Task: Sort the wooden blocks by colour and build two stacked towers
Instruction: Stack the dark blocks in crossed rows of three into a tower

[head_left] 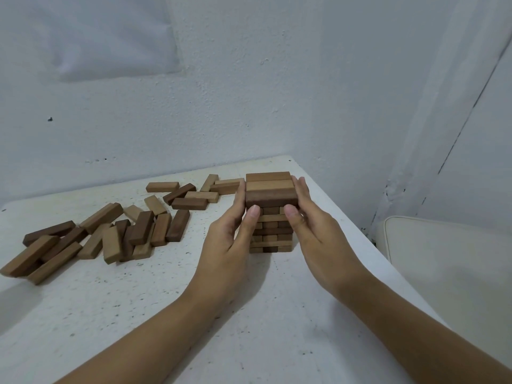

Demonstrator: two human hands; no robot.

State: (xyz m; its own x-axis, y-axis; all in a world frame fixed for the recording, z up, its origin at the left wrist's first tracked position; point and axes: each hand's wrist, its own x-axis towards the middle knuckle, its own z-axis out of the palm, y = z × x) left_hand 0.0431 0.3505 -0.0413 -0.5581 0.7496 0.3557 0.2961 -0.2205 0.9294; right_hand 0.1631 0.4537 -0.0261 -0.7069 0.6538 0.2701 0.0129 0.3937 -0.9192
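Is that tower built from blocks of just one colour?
No, the tower mixes colours: its top layer has a dark block lying right beside a light block.

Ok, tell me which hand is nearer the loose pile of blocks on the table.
Left. The left hand presses the left side of the tower, facing the loose pile; the right hand presses its right side, the tower standing between it and the pile.

The white, speckled tabletop (166, 300) carries loose wooden blocks (141, 227) scattered centre-left and a block tower (270, 189) right of centre.
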